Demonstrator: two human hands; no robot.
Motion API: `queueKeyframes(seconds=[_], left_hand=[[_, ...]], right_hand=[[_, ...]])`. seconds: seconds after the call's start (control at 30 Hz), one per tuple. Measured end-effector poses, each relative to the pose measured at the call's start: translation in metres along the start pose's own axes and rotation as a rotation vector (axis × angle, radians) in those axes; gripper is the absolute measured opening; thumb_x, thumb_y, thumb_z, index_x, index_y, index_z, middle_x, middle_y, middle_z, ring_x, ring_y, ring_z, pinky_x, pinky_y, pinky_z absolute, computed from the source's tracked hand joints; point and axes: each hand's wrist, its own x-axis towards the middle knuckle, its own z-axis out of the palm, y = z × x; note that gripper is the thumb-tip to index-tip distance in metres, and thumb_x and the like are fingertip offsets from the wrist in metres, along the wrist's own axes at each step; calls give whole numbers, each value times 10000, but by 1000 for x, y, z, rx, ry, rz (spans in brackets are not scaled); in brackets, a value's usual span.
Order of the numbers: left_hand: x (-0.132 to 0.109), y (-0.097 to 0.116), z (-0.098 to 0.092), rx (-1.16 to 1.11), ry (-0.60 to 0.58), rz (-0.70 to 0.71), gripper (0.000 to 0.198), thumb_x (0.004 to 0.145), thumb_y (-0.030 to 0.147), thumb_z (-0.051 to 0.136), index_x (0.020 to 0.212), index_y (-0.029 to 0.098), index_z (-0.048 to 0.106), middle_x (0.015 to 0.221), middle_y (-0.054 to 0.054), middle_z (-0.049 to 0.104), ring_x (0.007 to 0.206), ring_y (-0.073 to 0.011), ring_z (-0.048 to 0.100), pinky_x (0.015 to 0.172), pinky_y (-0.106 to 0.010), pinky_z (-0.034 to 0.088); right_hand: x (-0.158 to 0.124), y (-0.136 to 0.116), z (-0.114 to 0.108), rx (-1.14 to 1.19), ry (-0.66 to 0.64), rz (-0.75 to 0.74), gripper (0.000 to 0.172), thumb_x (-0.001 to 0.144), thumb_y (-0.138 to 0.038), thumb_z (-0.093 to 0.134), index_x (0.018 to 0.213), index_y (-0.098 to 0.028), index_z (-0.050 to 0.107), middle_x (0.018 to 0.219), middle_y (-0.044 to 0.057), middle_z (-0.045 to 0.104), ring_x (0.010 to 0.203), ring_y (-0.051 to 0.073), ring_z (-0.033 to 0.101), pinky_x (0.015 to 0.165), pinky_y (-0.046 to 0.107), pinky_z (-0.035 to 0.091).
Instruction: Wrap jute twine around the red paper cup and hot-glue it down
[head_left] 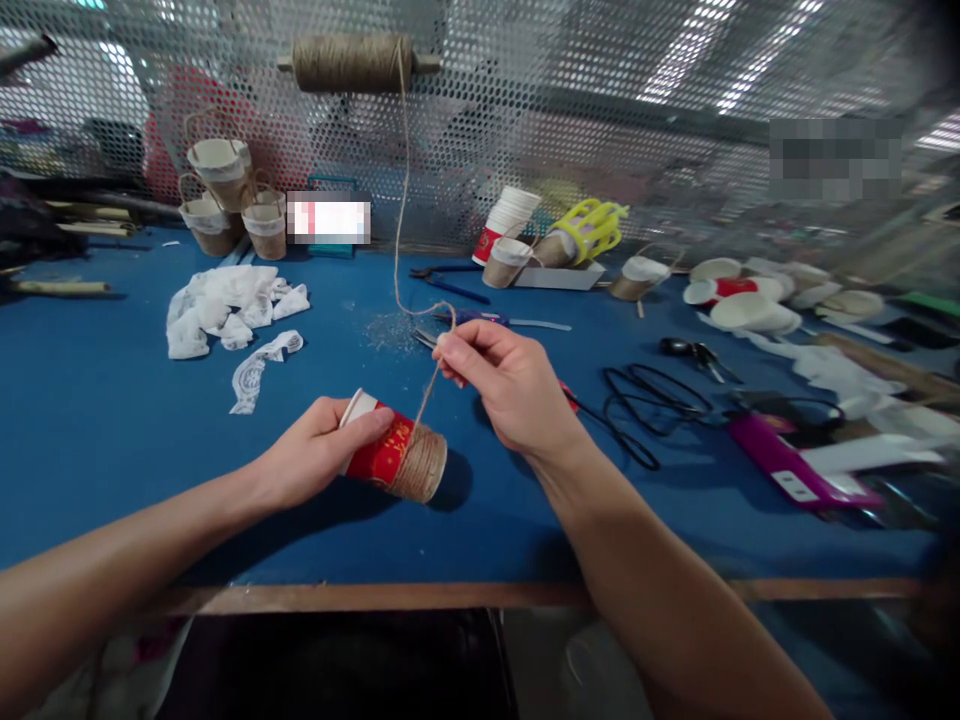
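Observation:
My left hand (330,445) grips a red and white paper cup (375,450) near its rim; the cup lies tilted on its side above the table. Coils of jute twine (420,465) cover the half of the cup towards its base. My right hand (495,370) pinches the strand of twine between thumb and fingers, up and right of the cup. From there the strand runs slack to a large twine spool (352,63) on a rod at the mesh panel. Scissors or pliers tips show behind my right fingers, partly hidden.
White lace pieces (225,305) lie at left, near twine-covered cups with handles (217,170). Behind are pliers (454,285), stacked paper cups (506,222) and a yellow plastic holder (589,230). At right lie a black cable (645,400) and a purple power strip (787,465).

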Motion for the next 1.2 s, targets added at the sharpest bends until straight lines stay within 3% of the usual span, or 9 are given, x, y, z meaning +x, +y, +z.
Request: queueKeyframes(seconds=[0.37,0.57,1.07,1.2], left_hand=[[1,3,1,18,13,12,332,713,430,570,569,136,514,498,53,456,449,-53,350,453,-175,302],[0,2,0,1,12,24,319,720,419,562,579,135,523,507,47,468,450,-54,354,449,-174,307],[-8,1,-1,95,-37,193,330,772,401,520,571,141,553,495,31,467,441,-69,330,417,-188,295],[-11,-1,-3,190,-44,299,347,814,367,477,553,145,536,486,35,442,437,-69,304,411,-190,278]], right_hand=[[-4,-3,-1,83,33,5,143,768,-285,581,672,-179,576,609,-27,543,561,80,457,541,245,371],[-1,3,0,13,22,47,172,771,-292,573,654,-167,566,585,-33,518,539,72,436,519,238,349],[-2,4,4,-90,-72,167,218,770,-357,569,675,-161,554,630,-18,533,557,89,427,550,254,344],[-3,4,6,-110,-103,167,229,774,-359,563,672,-154,553,651,-4,545,588,98,448,589,263,360]])
